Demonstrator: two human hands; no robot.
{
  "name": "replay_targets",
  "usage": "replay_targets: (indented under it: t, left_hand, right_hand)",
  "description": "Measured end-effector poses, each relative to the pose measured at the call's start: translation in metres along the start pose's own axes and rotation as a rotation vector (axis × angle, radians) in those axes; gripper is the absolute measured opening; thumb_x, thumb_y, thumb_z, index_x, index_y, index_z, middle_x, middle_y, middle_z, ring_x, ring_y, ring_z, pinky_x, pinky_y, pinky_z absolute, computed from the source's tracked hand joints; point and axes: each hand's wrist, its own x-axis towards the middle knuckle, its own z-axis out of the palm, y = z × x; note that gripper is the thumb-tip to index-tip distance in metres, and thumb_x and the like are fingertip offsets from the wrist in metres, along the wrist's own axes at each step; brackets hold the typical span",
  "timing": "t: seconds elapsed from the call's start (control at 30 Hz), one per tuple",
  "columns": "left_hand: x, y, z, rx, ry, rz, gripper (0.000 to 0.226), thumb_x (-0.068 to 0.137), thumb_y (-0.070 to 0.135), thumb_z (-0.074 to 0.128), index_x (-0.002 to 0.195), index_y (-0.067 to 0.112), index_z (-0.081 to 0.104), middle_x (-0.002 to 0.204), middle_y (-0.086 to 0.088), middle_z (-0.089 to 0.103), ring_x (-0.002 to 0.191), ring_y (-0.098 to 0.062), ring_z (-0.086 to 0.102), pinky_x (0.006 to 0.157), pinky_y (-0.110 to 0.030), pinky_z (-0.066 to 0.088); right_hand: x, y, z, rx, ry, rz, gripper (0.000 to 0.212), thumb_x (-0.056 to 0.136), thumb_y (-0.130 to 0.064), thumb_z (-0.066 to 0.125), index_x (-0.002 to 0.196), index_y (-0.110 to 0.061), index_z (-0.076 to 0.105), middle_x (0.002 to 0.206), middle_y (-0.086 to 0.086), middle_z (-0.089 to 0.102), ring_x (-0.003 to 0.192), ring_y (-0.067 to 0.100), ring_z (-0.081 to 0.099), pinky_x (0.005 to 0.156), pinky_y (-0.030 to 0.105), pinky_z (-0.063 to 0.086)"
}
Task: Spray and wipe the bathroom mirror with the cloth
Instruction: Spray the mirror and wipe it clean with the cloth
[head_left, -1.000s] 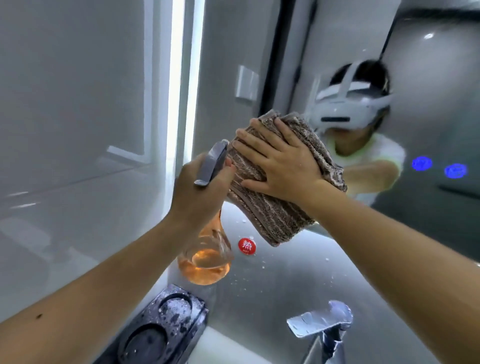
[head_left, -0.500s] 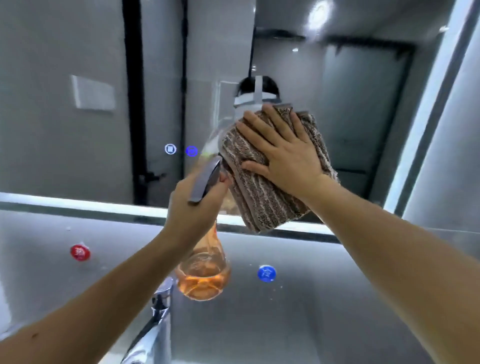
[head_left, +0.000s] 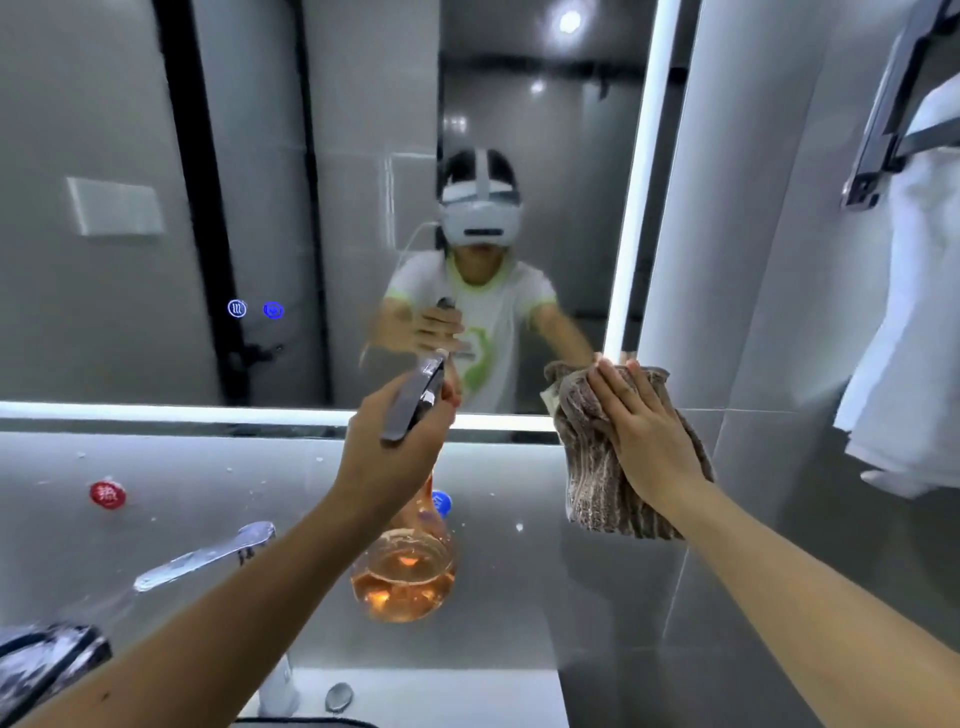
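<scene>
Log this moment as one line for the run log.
left hand: grips spray bottle | right hand: presses cloth flat at mirror lower right corner | phase: wipe

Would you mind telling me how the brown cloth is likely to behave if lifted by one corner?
Probably floppy: the brown cloth bunches in folds and hangs limp below the right hand pressing it. Likely light, since that flat hand alone holds it up. Its ribbed weave should grip rather than slip, though dampness is unclear.

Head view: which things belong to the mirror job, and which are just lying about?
Job: mirror, spray bottle in the left hand, cloth under the right hand.
Lying about: tap, white towel, towel rail, red sticker.
</scene>
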Motion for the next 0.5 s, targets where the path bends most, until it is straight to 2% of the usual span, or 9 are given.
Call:
replay_targets:
  t: [0.07, 0.17, 0.2, 0.33, 0.5]
  left_hand:
    - [-0.008, 0.006, -0.005, 0.015, -0.001, -0.011, 0.038, 0.071, 0.036, 0.052, 0.083, -0.001, 0.056, 0.079, -0.031, 0.056, 0.064, -0.022, 0.043, 0.062, -0.038, 0.035]
    - [-0.021, 0.019, -0.013, -0.008, 0.005, -0.034, 0.037, 0.070, 0.034, 0.052, 0.081, -0.001, 0.055, 0.067, -0.022, 0.050, 0.061, -0.022, 0.040, 0.061, -0.039, 0.033]
    - [-0.026, 0.025, -0.016, -0.007, 0.001, -0.038, 0.033, 0.071, 0.032, 0.052, 0.079, 0.000, 0.054, 0.066, -0.019, 0.050, 0.061, -0.022, 0.039, 0.061, -0.039, 0.032]
    - [-0.048, 0.049, -0.031, 0.012, -0.030, -0.023, 0.035, 0.074, 0.031, 0.050, 0.083, -0.002, 0.057, 0.083, -0.030, 0.060, 0.064, -0.021, 0.044, 0.062, -0.038, 0.033]
    - [-0.082, 0.073, -0.056, -0.013, -0.097, -0.001, 0.040, 0.072, 0.034, 0.049, 0.090, -0.001, 0.058, 0.089, -0.030, 0.061, 0.071, -0.027, 0.050, 0.062, -0.039, 0.034]
  right_hand:
    - [-0.003, -0.007, -0.015, 0.033, -0.079, 0.058, 0.063, 0.096, -0.008, 0.047, 0.144, -0.020, 0.008, 0.153, -0.003, 0.010, 0.138, 0.017, -0.004, 0.112, 0.032, -0.003]
    - [0.000, -0.026, -0.046, 0.104, -0.124, 0.134, 0.052, 0.101, -0.027, 0.028, 0.147, -0.019, 0.006, 0.155, -0.002, 0.001, 0.142, 0.018, -0.009, 0.112, 0.029, -0.010]
    - [0.000, -0.033, -0.057, 0.112, -0.139, 0.139, 0.052, 0.101, -0.029, 0.026, 0.147, -0.019, 0.006, 0.155, -0.002, 0.000, 0.142, 0.019, -0.009, 0.112, 0.030, -0.010]
    - [-0.014, -0.060, -0.100, 0.117, -0.199, 0.128, 0.053, 0.101, -0.032, 0.025, 0.148, -0.019, 0.006, 0.156, -0.003, -0.001, 0.142, 0.019, -0.008, 0.114, 0.033, -0.007]
    - [-0.057, -0.087, -0.144, 0.056, -0.254, 0.172, 0.053, 0.101, -0.032, 0.024, 0.148, -0.019, 0.003, 0.156, -0.002, -0.003, 0.142, 0.019, -0.010, 0.114, 0.034, -0.007]
